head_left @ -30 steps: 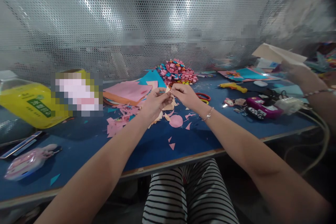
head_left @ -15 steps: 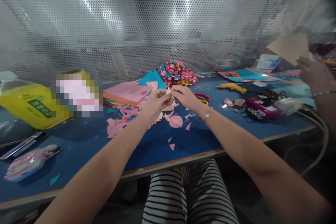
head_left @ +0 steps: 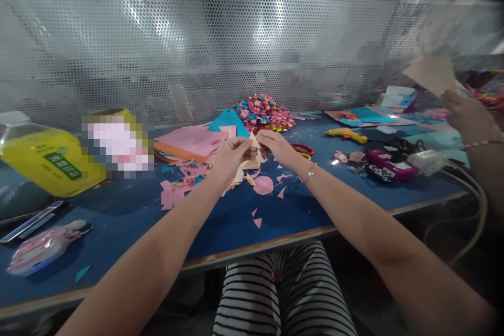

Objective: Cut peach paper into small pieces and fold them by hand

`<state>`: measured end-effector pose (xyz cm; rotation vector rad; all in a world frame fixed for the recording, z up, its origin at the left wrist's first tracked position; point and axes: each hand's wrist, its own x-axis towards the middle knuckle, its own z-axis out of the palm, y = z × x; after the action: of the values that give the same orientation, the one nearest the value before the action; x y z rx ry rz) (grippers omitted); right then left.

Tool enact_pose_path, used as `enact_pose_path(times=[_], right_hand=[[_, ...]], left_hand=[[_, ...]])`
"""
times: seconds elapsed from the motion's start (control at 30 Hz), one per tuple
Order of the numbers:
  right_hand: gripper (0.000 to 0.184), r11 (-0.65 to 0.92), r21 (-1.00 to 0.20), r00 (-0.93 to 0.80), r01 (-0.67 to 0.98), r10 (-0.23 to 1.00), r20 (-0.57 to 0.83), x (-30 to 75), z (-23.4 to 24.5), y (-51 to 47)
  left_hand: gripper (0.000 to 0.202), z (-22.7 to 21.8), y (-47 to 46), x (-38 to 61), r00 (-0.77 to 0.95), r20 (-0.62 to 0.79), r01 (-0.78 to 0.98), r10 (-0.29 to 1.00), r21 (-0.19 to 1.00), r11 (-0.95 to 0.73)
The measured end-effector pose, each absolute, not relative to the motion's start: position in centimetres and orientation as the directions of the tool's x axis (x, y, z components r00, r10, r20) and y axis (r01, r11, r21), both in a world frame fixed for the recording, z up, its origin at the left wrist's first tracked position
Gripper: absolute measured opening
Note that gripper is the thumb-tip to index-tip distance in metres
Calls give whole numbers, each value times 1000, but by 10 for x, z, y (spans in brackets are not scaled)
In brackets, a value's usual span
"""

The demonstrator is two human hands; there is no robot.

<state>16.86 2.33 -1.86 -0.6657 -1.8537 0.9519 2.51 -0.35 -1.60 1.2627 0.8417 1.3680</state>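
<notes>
Both my hands meet over the middle of the blue table, fingers pinched on a small cream piece of paper (head_left: 254, 142). My left hand (head_left: 235, 155) grips it from the left, my right hand (head_left: 276, 146) from the right. How the piece is folded is too small to tell. Below my hands lie cream paper scraps (head_left: 238, 176), a round pink paper piece (head_left: 263, 185) and pink scraps (head_left: 173, 191). Partly hidden behind my right hand are the scissors (head_left: 302, 150), with red and yellow showing at their handles.
Stacked coloured paper (head_left: 185, 143) lies left of my hands, a heap of small folded pieces (head_left: 265, 113) behind them. A yellow glue gun (head_left: 346, 135) and a purple power strip (head_left: 391, 164) stand right. Another person's hand (head_left: 460, 110) holds cream paper. A yellow-labelled bottle (head_left: 47, 160) lies left.
My hands stay together on the cream paper, with only slight finger shifts. At the right, the other person's hand and sheet have moved a little. The whole view has shifted slightly.
</notes>
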Motion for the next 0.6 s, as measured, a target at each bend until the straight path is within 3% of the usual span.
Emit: enact_pose_path(times=[0.1, 0.23, 0.37, 0.6], right_hand=[[23, 546, -838, -394, 19, 774, 495, 168, -19, 24], [15, 590, -799, -354, 118, 776, 521, 168, -16, 22], [13, 607, -779, -314, 154, 778, 544, 167, -17, 25], [10, 515, -856, -268, 53, 833, 485, 163, -22, 30]], left_hand=[[20, -19, -2, 25, 93, 288, -148, 953, 950, -273], [21, -19, -4, 26, 82, 283, -93, 956, 957, -276], [17, -17, -7, 28, 88, 262, -138, 961, 959, -248], [12, -20, -6, 29, 33, 237, -237, 971, 946, -222]])
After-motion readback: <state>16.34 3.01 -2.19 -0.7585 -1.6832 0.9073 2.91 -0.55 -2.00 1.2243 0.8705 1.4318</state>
